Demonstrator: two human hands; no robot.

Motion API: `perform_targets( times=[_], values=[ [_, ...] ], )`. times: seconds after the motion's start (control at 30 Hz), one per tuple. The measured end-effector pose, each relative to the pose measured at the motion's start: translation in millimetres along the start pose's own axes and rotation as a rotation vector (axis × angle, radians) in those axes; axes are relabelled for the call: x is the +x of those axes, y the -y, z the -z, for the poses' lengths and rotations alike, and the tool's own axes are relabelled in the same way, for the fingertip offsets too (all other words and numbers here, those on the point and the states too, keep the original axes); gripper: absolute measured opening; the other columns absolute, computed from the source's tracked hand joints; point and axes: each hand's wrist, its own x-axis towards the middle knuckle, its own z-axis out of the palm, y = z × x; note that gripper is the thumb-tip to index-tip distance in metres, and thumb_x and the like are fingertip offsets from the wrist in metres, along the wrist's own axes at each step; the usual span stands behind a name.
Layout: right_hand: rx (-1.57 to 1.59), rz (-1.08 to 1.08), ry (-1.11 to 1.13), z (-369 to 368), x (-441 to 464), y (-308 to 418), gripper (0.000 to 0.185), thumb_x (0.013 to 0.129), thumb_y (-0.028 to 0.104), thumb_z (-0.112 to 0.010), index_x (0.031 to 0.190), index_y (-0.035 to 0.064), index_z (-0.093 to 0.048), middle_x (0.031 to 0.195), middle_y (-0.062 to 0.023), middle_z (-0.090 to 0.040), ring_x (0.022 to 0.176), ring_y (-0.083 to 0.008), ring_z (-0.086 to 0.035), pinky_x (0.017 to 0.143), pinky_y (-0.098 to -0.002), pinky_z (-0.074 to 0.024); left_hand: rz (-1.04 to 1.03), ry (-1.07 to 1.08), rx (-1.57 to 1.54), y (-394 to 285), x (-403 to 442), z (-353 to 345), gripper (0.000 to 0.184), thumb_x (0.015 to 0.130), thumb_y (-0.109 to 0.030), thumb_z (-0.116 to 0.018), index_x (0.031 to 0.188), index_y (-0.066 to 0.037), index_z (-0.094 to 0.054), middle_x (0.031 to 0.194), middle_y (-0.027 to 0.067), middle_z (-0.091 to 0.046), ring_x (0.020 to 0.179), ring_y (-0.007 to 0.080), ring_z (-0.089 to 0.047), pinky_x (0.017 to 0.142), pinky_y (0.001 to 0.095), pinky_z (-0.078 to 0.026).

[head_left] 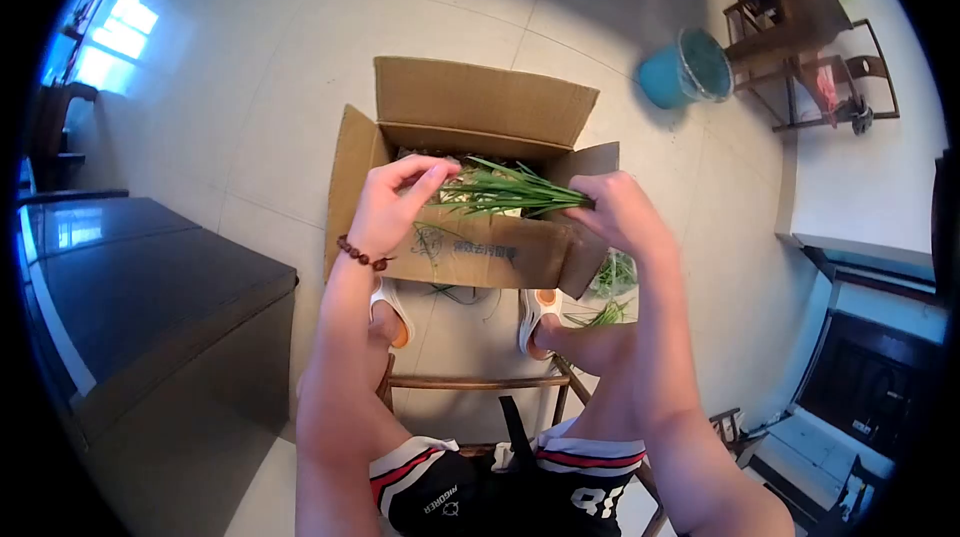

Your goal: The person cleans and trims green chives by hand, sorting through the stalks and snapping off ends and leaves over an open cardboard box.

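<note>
My right hand (622,212) is closed around one end of a bunch of chives (515,191), long thin green leaves pointing left over an open cardboard box (480,107). At the leaf tips, my left hand (408,199) has thumb and fingers pinched together; whatever is between them, if anything, is too small to make out. A beaded bracelet (365,255) circles the left wrist. Below both hands the box stands on the floor with its flaps spread, and its contents are mostly hidden. A few loose leaves (430,239) hang over its near flap.
More green leaves (606,313) and a clear plastic bag of greens (612,275) lie right of the box, by my right foot. A blue bucket (680,72) stands at the far right, near wooden furniture (800,22). A large dark box-shaped piece (170,307) fills the left.
</note>
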Motion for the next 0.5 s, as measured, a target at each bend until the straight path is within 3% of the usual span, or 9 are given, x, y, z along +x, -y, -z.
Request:
perform_targets(
  times=[0.2, 0.27, 0.5],
  values=[
    [0.053, -0.003, 0.047, -12, 9, -5, 0.021, 0.082, 0.020, -0.074, 0.087, 0.0038, -0.062, 0.076, -0.0196, -0.063, 0.077, -0.0429, -0.061, 0.066, -0.0501, -0.0483, 0.086, 0.003, 0.229, -2, 7, 1, 0.018, 0.093, -0.014, -0.070, 0.107, -0.002, -0.074, 0.098, 0.0038, -0.074, 0.087, 0.0093, -0.062, 0.081, 0.0256, -0.050],
    [0.039, 0.033, 0.065, -15, 12, -7, 0.021, 0.082, 0.019, -0.075, 0.086, 0.0036, -0.061, 0.076, -0.0202, -0.063, 0.078, -0.0435, -0.060, 0.067, -0.0504, -0.0482, 0.003, 0.027, 0.289, -6, 11, 0, 0.018, 0.092, -0.013, -0.071, 0.105, -0.002, -0.074, 0.099, 0.0047, -0.074, 0.088, 0.0099, -0.063, 0.082, 0.0257, -0.050],
    [0.022, 0.036, 0.112, -20, 17, -10, 0.021, 0.081, 0.017, -0.075, 0.087, 0.0029, -0.061, 0.077, -0.0205, -0.064, 0.078, -0.0435, -0.060, 0.068, -0.0510, -0.0482, 0.129, 0.053, 0.247, -9, 13, -3, 0.016, 0.092, -0.010, -0.070, 0.104, 0.001, -0.074, 0.096, 0.0049, -0.074, 0.089, 0.0112, -0.064, 0.083, 0.0274, -0.051]
  ],
)
